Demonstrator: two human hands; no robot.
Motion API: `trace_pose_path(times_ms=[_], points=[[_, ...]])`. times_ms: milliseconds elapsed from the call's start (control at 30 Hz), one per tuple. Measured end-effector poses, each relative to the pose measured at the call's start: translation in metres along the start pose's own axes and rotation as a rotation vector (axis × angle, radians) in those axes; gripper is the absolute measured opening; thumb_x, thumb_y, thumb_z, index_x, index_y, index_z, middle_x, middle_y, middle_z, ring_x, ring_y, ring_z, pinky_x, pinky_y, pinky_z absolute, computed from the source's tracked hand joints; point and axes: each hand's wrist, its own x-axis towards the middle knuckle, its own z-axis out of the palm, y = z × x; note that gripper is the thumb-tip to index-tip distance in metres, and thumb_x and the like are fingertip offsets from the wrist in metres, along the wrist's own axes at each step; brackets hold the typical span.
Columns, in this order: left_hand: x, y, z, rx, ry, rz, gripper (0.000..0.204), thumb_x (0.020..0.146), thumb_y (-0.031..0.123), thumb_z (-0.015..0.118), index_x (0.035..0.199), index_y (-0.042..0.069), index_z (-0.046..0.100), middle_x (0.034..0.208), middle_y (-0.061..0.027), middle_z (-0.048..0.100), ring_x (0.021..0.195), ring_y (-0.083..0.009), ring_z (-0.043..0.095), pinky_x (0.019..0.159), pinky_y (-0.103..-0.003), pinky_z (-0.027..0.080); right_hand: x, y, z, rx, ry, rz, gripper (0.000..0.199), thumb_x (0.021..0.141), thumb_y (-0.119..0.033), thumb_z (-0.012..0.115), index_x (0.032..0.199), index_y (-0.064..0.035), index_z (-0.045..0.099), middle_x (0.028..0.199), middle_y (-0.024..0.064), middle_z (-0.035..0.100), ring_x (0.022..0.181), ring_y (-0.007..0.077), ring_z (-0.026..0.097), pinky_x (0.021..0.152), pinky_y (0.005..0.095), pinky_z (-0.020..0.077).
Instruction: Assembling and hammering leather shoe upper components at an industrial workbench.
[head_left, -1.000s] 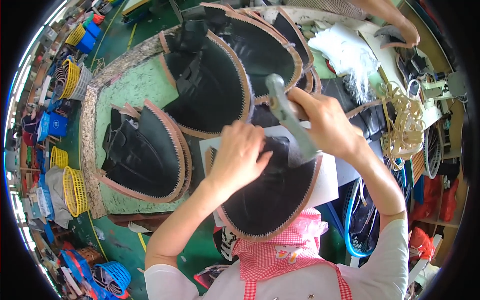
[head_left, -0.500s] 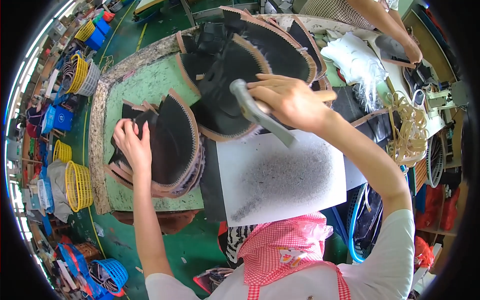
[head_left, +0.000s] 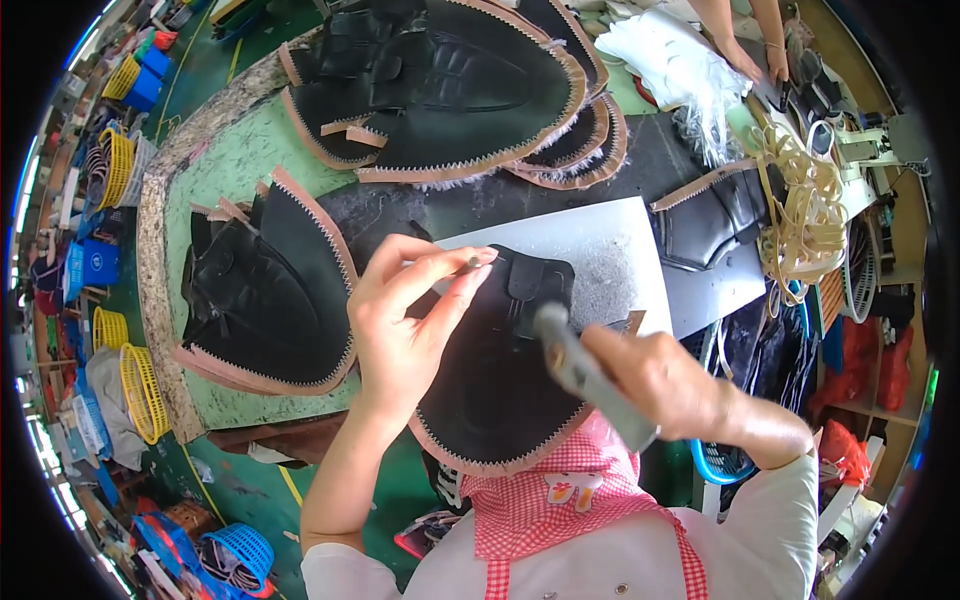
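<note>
Half a second ago the white board [head_left: 635, 235] is bare but for grey specks; now a black shoe upper [head_left: 480, 385] lies across it, zigzag-stitched rim toward our apron [head_left: 560, 490]. Our left hand [head_left: 400, 315] has left the upper stack [head_left: 295, 320]; its thumb and index fingers meet at the upper's top edge, and we cannot tell what they pinch. Our right hand [head_left: 650, 385] wraps the hammer [head_left: 585, 370], blurred above the upper, so this piece seems positioned for hammering.

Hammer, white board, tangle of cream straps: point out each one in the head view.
Hammer [head_left: 597, 386], head view: middle of its metal head.
White board [head_left: 595, 232], head view: bare upper part.
Tangle of cream straps [head_left: 803, 232], head view: middle of the bundle.
</note>
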Motion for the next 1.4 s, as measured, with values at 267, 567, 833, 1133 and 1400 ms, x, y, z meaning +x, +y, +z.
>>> trace_pose_path(times_ms=[267, 567, 833, 1133, 1400], points=[[-0.008, -0.014, 0.031, -0.477, -0.116, -0.57, 0.014, 0.093, 0.002, 0.066, 0.106, -0.002, 0.069, 0.101, -0.0072, 0.072, 0.09, -0.0119, 0.07, 0.077, -0.023, 0.056, 0.008, 0.029, 0.002, 0.005, -0.031, 0.125, 0.034, 0.084, -0.004, 0.064, 0.112, 0.0022, 0.047, 0.074, 0.0263, 0.063, 0.074, 0.0431, 0.066, 0.064, 0.0453, 0.0509], [-0.005, -0.016, 0.033, -0.42, -0.126, -0.586, 0.011, 0.092, 0.002, 0.068, 0.101, -0.001, 0.07, 0.092, -0.0046, 0.073, 0.083, -0.0092, 0.068, 0.074, -0.021, 0.054, 0.018, 0.026, -0.021, 0.071, 0.085, -0.002, 0.022, 0.093, -0.015, 0.065, 0.102, 0.0, 0.053, 0.072, 0.0184, 0.058, 0.063, 0.0381, 0.062, 0.057, 0.042, 0.0475], [-0.014, -0.011, 0.034, 0.169, -0.108, 0.009, 0.014, 0.082, 0.002, 0.075, 0.096, 0.004, 0.073, 0.084, -0.0066, 0.072, 0.071, -0.0097, 0.069, 0.06, -0.024, 0.052, 0.029, 0.005, -0.029, 0.107, 0.123, -0.085, 0.021, 0.09, -0.006, 0.067, 0.108, 0.0019, 0.058, 0.081, 0.0159, 0.058, 0.065, 0.0346, 0.062, 0.058, 0.0365, 0.0473], [-0.006, -0.02, 0.026, -0.388, -0.241, -0.557, 0.013, 0.095, 0.002, 0.063, 0.104, -0.003, 0.071, 0.094, -0.0071, 0.073, 0.087, -0.0117, 0.069, 0.078, -0.023, 0.055, 0.025, 0.036, -0.012, 0.089, 0.125, -0.029, 0.019, 0.096, -0.019, 0.063, 0.101, -0.003, 0.053, 0.065, 0.0176, 0.051, 0.063, 0.0413, 0.058, 0.054, 0.0446, 0.0459], [-0.016, -0.01, 0.026, 0.079, -0.221, -0.176, 0.016, 0.086, 0.005, 0.073, 0.102, 0.003, 0.073, 0.089, -0.0091, 0.073, 0.075, -0.0154, 0.071, 0.064, -0.026, 0.053, 0.031, -0.007, -0.036, 0.009, 0.13, -0.197, 0.012, 0.095, -0.009, 0.06, 0.097, 0.002, 0.057, 0.075, 0.0129, 0.06, 0.059, 0.031, 0.063, 0.057, 0.0339, 0.0488]])
